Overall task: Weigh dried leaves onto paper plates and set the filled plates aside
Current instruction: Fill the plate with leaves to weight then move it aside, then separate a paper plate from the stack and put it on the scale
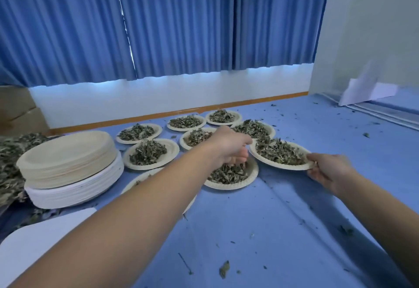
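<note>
A paper plate (260, 156) heaped with dried leaves (280, 152) is held slightly tilted above the blue table cloth (294, 219). My right hand (328, 171) pinches its right rim. My left hand (229, 148) is at its left rim with curled fingers that seem to grip the edge, just above another filled plate (251, 180). Several more filled plates (149, 154) lie close together behind and to the left.
A tall stack of empty paper plates (65, 158) sits on a white stack (74, 191) at the left, beside a loose leaf pile (10, 151). One plate (139, 177) is partly hidden under my left forearm. A white board (34, 242) lies near left. Leaf crumbs dot the cloth.
</note>
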The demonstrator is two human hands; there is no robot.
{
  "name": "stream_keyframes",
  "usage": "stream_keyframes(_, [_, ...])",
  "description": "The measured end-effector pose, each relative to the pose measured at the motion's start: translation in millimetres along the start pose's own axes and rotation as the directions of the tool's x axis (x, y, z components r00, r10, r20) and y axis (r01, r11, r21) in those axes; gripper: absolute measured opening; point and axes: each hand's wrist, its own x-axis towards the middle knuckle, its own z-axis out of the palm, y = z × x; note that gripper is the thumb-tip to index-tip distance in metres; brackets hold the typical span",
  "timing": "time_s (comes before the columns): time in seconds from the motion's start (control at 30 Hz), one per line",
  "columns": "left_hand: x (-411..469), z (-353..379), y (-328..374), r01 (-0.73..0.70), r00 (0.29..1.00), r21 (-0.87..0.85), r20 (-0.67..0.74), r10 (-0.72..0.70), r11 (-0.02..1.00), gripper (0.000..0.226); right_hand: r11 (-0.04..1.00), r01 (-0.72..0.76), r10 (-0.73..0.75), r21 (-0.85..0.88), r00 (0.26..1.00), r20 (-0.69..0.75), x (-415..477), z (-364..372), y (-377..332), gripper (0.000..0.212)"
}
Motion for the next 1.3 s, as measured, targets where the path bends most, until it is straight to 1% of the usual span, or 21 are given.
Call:
stream_keyframes(0.07, [0.7,-2.7,-1.0,-0.017,1.000,0.012,0.012,0.017,1.000,0.022,0.999,0.004,-0.005,-0.033,0.999,-0.053,12.7,7.0,0.6,0.023])
stream_keyframes(0.17, [0.8,-13.7,-4.0,-0.009,1.000,0.011,-0.001,0.009,1.000,0.027,0.994,0.005,-0.017,-0.106,0.993,-0.114,24.4,23.0,-1.5,0.015])
stream_keyframes(0.23, [-0.3,-22.7,-5.3,0.003,1.000,-0.006,-0.022,-0.003,1.000,0.027,0.966,0.043,-0.092,-0.254,0.979,-0.184,27.3,33.5,-2.2,0.013])
stream_keyframes(0.3, [-2.1,-31.5,-6.7,0.010,0.999,-0.016,-0.039,-0.010,1.000,0.027,0.889,0.083,-0.210,-0.451,0.948,-0.239,21.6,42.9,-1.8,0.010])
stream_keyframes(0.33, [-3.3,-35.6,-7.5,0.009,0.999,-0.019,-0.049,-0.010,1.000,0.027,0.853,0.097,-0.252,-0.512,0.937,-0.241,16.9,48.0,-1.4,0.009])
stream_keyframes(0.37, [-4.7,-39.6,-8.4,0.008,0.998,-0.023,-0.059,-0.009,1.000,0.026,0.824,0.118,-0.286,-0.554,0.931,-0.226,15.0,52.8,-0.1,0.019])
stream_keyframes(0.43, [-9.3,-47.8,-10.4,-0.002,0.997,-0.019,-0.077,0.001,1.000,0.026,0.780,0.225,-0.360,-0.584,0.925,-0.125,4.6,63.2,2.6,0.038])
stream_keyframes(0.47, [-12.6,-52.2,-11.5,-0.012,0.996,-0.011,-0.084,0.011,1.000,0.026,0.725,0.297,-0.412,-0.621,0.910,-0.046,-1.2,67.3,5.2,0.037])
stream_keyframes(0.5, [-16.7,-56.6,-12.5,-0.025,0.996,-0.004,-0.085,0.024,1.000,0.025,0.632,0.363,-0.466,-0.684,0.884,0.039,-8.2,71.0,8.8,0.031])
stream_keyframes(0.53, [-21.5,-61.9,-13.8,-0.039,0.996,0.004,-0.083,0.039,0.999,0.023,0.510,0.419,-0.525,-0.751,0.844,0.114,-14.2,73.4,13.9,0.023])
stream_keyframes(0.57, [-26.6,-68.2,-15.3,-0.055,0.995,0.016,-0.078,0.056,0.998,0.021,0.379,0.468,-0.592,-0.798,0.786,0.180,-18.6,74.4,19.9,0.017])
stream_keyframes(0.63, [-36.3,-83.5,-18.4,-0.095,0.993,0.064,-0.067,0.100,0.993,0.020,0.156,0.561,-0.695,-0.813,0.647,0.313,-24.7,72.8,29.9,0.012])
stream_keyframes(0.7, [-45.1,-101.0,-21.3,-0.137,0.988,0.115,-0.060,0.145,0.984,0.019,-0.031,0.628,-0.710,-0.777,0.534,0.460,-25.4,69.7,37.9,0.010])
stream_keyframes(0.77, [-53.1,-118.2,-24.0,-0.162,0.982,0.129,-0.077,0.173,0.978,0.018,-0.134,0.632,-0.693,-0.764,0.491,0.528,-26.2,68.1,39.4,0.012])
stream_keyframes(0.83, [-59.9,-135.7,-27.6,-0.180,0.975,0.127,-0.107,0.193,0.975,0.018,-0.200,0.575,-0.682,-0.793,0.499,0.534,-31.1,69.2,35.4,0.018])
stream_keyframes(0.9, [-63.7,-148.7,-30.5,-0.194,0.968,0.123,-0.137,0.210,0.973,0.016,-0.217,0.516,-0.661,-0.829,0.547,0.513,-35.5,68.1,30.1,0.023])
stream_keyframes(0.97, [-68.3,-162.5,-33.5,-0.210,0.958,0.109,-0.178,0.227,0.972,0.015,-0.164,0.518,-0.654,-0.840,0.580,0.485,-38.9,71.8,25.4,0.025])
stream_keyframes(1.03, [-72.8,-175.8,-36.4,-0.234,0.944,0.099,-0.215,0.251,0.967,0.013,-0.115,0.565,-0.656,-0.817,0.575,0.490,-46.2,82.4,21.2,0.023])
stream_keyframes(1.13, [-80.1,-194.3,-41.2,-0.282,0.895,0.179,-0.303,0.326,0.942,0.009,-0.095,0.706,-0.643,-0.701,0.494,0.585,-68.6,112.9,14.3,0.018])
stream_keyframes(1.23, [-87.7,-211.8,-46.9,-0.330,0.773,0.393,-0.409,0.485,0.858,0.012,-0.080,0.840,-0.602,-0.536,0.388,0.698,-100.7,154.7,7.2,0.018])
stream_keyframes(1.3, [-95.2,-222.6,-50.6,-0.342,0.712,0.507,-0.409,0.570,0.791,0.016,-0.072,0.900,-0.551,-0.431,0.324,0.769,-124.2,185.5,5.9,0.019])
